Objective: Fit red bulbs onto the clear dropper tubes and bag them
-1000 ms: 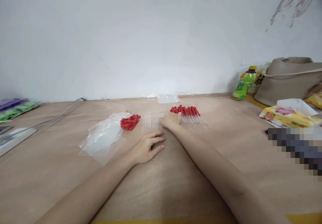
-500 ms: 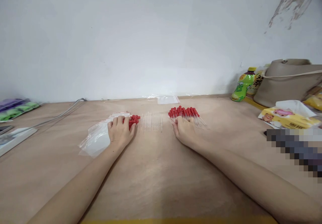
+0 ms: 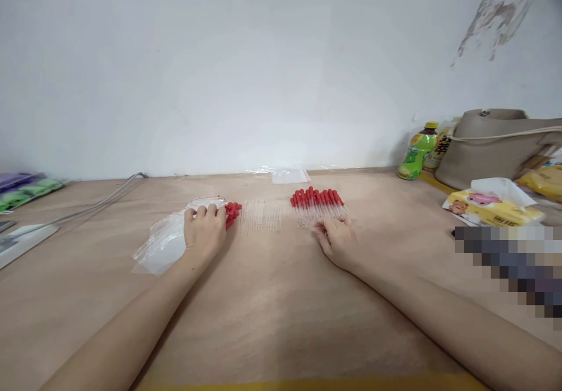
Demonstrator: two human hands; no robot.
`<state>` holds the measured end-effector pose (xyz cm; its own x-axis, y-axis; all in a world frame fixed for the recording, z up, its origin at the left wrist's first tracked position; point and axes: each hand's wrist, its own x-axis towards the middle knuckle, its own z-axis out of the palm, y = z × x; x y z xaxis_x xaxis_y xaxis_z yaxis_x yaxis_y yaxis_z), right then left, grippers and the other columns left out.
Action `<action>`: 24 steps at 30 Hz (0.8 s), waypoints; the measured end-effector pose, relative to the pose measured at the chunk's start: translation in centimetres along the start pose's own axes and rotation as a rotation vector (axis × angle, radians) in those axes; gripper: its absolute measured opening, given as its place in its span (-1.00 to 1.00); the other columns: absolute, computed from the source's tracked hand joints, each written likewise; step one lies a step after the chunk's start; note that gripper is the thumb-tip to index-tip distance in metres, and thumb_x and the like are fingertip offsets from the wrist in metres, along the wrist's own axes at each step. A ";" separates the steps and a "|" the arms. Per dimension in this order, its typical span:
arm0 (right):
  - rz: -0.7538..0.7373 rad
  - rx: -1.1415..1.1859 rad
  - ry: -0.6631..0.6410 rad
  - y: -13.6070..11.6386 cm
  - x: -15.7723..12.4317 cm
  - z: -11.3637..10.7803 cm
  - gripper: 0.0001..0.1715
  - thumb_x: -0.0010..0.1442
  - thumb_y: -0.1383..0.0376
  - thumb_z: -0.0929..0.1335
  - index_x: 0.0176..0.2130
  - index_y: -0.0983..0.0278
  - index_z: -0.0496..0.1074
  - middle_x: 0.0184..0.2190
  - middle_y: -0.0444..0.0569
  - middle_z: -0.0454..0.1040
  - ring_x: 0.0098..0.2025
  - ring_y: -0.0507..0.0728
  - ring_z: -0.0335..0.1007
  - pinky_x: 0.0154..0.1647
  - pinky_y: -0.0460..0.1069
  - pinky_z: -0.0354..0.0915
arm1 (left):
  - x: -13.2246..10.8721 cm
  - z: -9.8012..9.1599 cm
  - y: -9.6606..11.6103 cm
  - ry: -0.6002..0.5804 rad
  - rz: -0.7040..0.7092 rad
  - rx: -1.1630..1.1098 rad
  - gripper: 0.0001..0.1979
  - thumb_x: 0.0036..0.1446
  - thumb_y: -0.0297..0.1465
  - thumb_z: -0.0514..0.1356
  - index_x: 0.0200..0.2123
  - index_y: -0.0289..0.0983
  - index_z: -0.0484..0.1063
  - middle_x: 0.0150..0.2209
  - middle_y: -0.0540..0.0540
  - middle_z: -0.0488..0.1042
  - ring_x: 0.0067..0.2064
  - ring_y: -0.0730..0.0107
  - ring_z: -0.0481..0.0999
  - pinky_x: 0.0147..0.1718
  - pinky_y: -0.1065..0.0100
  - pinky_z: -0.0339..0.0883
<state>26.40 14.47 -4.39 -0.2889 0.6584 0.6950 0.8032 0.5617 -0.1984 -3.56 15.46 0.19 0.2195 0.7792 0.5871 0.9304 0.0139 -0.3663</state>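
Note:
My left hand [image 3: 205, 227] rests with curled fingers at the fanned clear plastic bags [image 3: 164, 244]. A pile of red rubber bulbs [image 3: 232, 212] is just right of its fingertips; what is under the fingers is hidden. My right hand [image 3: 338, 242] is at the lower ends of a row of glass droppers with red bulbs [image 3: 318, 201]. Its thumb and forefinger are drawn together, and I cannot make out anything between them. Between the hands, thin clear glass tubes [image 3: 262, 215] lie side by side on the brown table covering.
A clear flat bag [image 3: 290, 176] lies by the wall. At right are a green bottle [image 3: 417, 152], a beige handbag [image 3: 480, 154] and a yellow tissue pack [image 3: 487, 203]. A grey cable [image 3: 103, 202] and purple and green packets [image 3: 28, 189] are at left.
My right hand has drawn back from the upper part of the red-bulbed droppers to their lower ends. My left hand has shifted slightly left, uncovering more red bulbs.

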 end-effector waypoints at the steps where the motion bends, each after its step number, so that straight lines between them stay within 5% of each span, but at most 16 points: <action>1: -0.002 0.007 -0.001 0.1 0.0 0.1 -0.84 0.18 0.28 0.20 -0.34 0.31 0.31 -0.46 -0.05 0.48 -0.43 0.06 0.35 -0.22 0.01 -0.05 | 0.0 -0.5 0.2 -0.013 -0.007 -0.011 -0.74 0.07 -0.55 -0.07 -0.39 -0.34 0.41 -0.40 -0.25 0.39 -0.27 0.07 0.33 -0.27 0.13 0.00; 5: -0.046 0.005 0.007 0.3 -0.1 0.3 -0.82 0.18 0.33 0.20 -0.24 0.29 0.34 -0.39 -0.05 0.49 -0.36 0.07 0.36 -0.23 0.00 -0.04 | -0.3 -2.1 2.2 -0.036 0.001 -0.212 -0.73 0.10 -0.56 -0.08 -0.35 -0.36 0.41 -0.36 -0.24 0.34 -0.27 0.12 0.32 -0.31 0.20 0.09; 12: -0.091 0.050 -0.056 0.2 0.0 -0.1 -0.80 0.19 0.36 0.17 -0.28 0.29 0.35 -0.36 -0.04 0.47 -0.35 0.06 0.33 -0.23 0.00 0.01 | -2.8 -1.8 7.6 -0.128 0.151 -0.955 -0.74 0.19 -0.35 -0.03 -0.35 -0.26 0.44 -0.38 -0.06 0.31 -0.33 0.40 0.35 -0.32 0.37 0.24; 24: -0.215 0.226 -0.193 -1.6 -0.7 -0.9 -0.82 0.20 0.32 0.18 -0.32 0.29 0.33 -0.43 -0.08 0.42 -0.39 0.02 0.28 -0.23 -0.01 0.05 | -2.9 -2.5 7.6 -0.191 0.217 -1.105 -0.80 0.16 -0.37 0.03 -0.32 -0.23 0.46 -0.33 -0.06 0.38 -0.27 0.38 0.37 -0.26 0.34 0.25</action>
<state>25.77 12.62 -3.91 -0.5489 0.5832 0.5988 0.5840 0.7801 -0.2244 3.64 11.72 -2.50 0.4468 0.7819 0.4347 0.6484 -0.6178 0.4449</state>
